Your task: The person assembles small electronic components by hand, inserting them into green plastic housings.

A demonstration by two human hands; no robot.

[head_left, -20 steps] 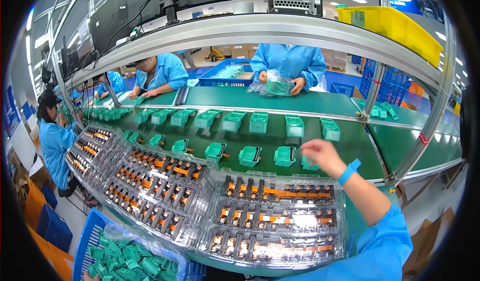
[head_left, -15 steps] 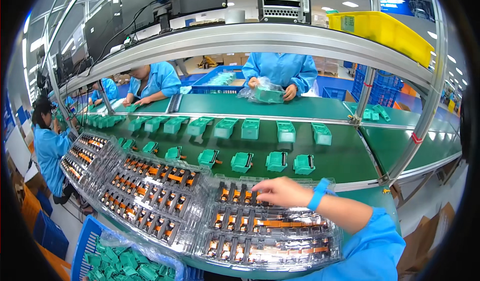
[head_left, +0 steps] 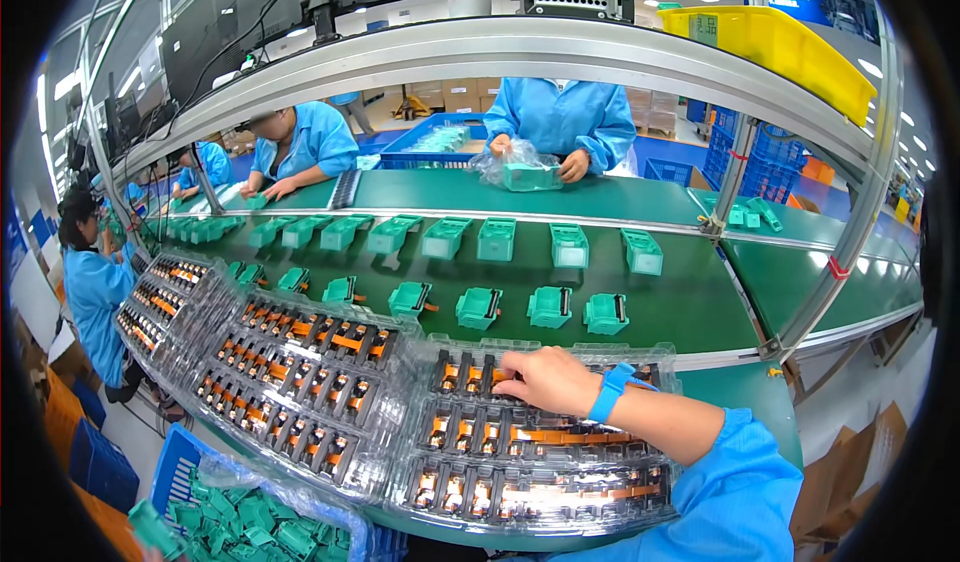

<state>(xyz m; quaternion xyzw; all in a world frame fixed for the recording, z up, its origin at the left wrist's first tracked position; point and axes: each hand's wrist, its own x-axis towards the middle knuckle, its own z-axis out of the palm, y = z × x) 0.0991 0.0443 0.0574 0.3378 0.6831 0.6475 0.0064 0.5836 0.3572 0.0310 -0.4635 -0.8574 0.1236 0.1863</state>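
Note:
My right hand (head_left: 545, 380), with a blue wrist strap, is over the top row of a clear plastic tray (head_left: 400, 482). Its fingers are closed on one of the black parts with orange strips; the hand covers most of that part. Similar black-and-orange parts (head_left: 462, 430) fill slots in the tray's rows. At the lower left edge, a green plastic housing (head_left: 155, 532) is tilted up beside a blue crate (head_left: 172, 462) of green housings. Only a sliver of my left hand (head_left: 152, 555) shows below it, gripping it.
Two more clear trays of parts (head_left: 300, 362) (head_left: 160, 302) extend leftward. Beyond runs a green conveyor (head_left: 450, 272) with two rows of green housings. A metal frame (head_left: 500, 47) crosses above, carrying a yellow bin (head_left: 770, 57). Several co-workers in blue sit or stand across and left; one handles a bagged housing.
My right hand has moved slightly left along the tray's top row, fingers curling closed. A green housing has come into view at the lower left, raised by my left hand.

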